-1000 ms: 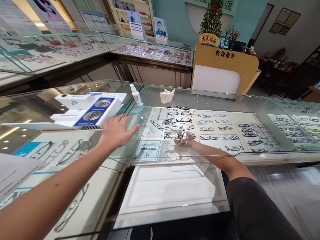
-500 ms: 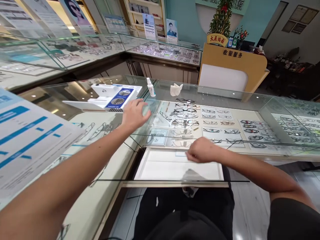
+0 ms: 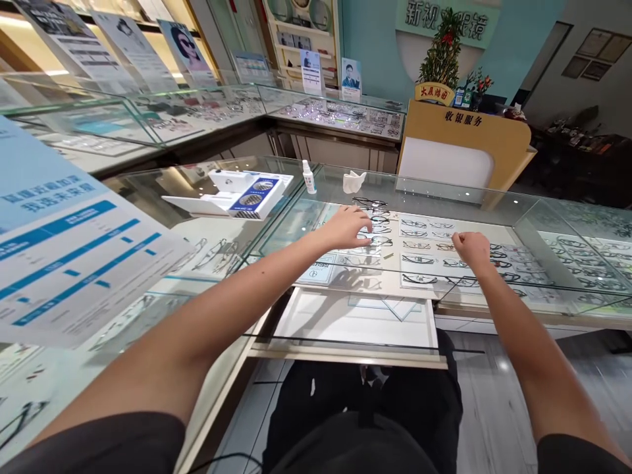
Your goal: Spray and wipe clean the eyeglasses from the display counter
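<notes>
My left hand (image 3: 348,227) hovers over the glass counter at the column of eyeglasses (image 3: 371,202), its fingers apart and bent. Its fingertips come close to the front frames; whether they touch any, I cannot tell. To the right, my right hand (image 3: 473,250) is closed above the glass, over more glasses (image 3: 444,246) on display cards. What it holds, if anything, is hidden. Beyond the left hand stand a white spray bottle (image 3: 309,179) and a crumpled pale cloth (image 3: 354,182). Below both hands is a pulled-out white drawer (image 3: 316,322).
An opened white and blue box (image 3: 254,197) lies left on the counter. A printed sheet (image 3: 74,257) stands at near left. Glass edges of the display case (image 3: 518,289) run across in front. A yellow cashier desk (image 3: 459,148) is farther back.
My left hand has moved right, from beside the box to the column of eyeglasses. The right hand has gone from above the drawer to the far right, still closed. The view has shifted a little.
</notes>
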A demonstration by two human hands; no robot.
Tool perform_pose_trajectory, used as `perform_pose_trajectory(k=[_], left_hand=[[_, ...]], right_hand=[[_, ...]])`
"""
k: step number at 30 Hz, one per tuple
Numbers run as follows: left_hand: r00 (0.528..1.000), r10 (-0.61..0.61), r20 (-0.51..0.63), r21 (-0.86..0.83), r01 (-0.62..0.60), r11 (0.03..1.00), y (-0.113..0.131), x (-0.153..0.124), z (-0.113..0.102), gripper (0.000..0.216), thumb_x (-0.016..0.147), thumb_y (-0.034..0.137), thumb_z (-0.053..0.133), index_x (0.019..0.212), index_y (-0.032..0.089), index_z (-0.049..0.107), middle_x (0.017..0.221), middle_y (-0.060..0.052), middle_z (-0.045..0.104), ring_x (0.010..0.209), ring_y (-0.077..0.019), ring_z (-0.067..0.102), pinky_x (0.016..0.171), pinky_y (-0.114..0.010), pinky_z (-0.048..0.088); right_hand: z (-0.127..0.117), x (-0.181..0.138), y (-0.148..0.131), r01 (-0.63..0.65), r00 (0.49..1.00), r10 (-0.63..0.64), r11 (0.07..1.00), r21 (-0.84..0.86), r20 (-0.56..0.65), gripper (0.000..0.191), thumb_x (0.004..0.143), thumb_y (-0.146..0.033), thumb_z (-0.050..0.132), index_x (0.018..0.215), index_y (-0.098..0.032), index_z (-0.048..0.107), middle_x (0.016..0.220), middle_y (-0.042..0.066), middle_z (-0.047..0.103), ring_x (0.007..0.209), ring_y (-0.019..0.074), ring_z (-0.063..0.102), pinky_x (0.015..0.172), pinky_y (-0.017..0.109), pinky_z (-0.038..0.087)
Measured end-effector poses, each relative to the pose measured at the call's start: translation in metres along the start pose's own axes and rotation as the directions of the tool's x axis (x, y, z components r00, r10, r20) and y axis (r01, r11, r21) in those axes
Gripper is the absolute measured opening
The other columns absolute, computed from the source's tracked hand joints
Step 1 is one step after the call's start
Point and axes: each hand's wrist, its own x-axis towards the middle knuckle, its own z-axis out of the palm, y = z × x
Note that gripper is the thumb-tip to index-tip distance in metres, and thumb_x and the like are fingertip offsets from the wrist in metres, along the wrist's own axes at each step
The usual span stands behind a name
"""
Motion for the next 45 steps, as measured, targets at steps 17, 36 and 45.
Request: perform_pose_trajectory(k=[17, 36, 45], left_hand=[[0.982, -0.063, 0.177, 0.09, 0.048, 0.995, -0.003, 0.024, -0.014, 0.03, 0.086, 0.049, 0.069, 0.091, 0.022, 0.081, 0.119, -0.009, 0.076, 0.117, -0.0313, 0.055, 0.101, -0.043, 0.038], [0.928, -0.063, 0.366, -0.047, 0.086, 0.995, 0.028, 0.0, -0.053, 0.025, 0.089, 0.046, 0.07, 0.093, 0.026, 0.085, 0.095, -0.005, 0.081, 0.111, -0.0294, 0.063, 0.101, -0.039, 0.041], [0.707, 0.041, 0.706, -0.243, 0.187, 0.952, 0.102, -0.052, -0.041, 0.019, 0.091, 0.036, 0.07, 0.096, 0.026, 0.084, 0.099, -0.003, 0.082, 0.084, -0.0207, 0.071, 0.067, -0.029, 0.043]], right_hand=[[0.023, 0.016, 0.013, 0.007, 0.995, 0.006, 0.992, 0.129, -0.102, 0.028, 0.1, -0.039, 0.048, 0.094, -0.02, 0.068, 0.105, 0.018, 0.074, 0.107, 0.0351, 0.064, 0.088, 0.043, 0.05], [0.032, 0.027, 0.02, 0.026, 0.991, -0.046, 0.988, 0.15, 0.127, 0.094, 0.103, -0.072, 0.026, 0.172, -0.008, 0.027, 0.183, 0.02, 0.023, 0.171, 0.0368, 0.022, 0.139, 0.056, 0.02], [0.024, 0.024, 0.017, 0.019, 0.981, -0.043, 0.992, 0.126, 0.19, 0.1, 0.101, -0.075, 0.02, 0.174, -0.006, 0.02, 0.185, 0.018, 0.015, 0.173, 0.0354, 0.015, 0.14, 0.054, 0.017]])
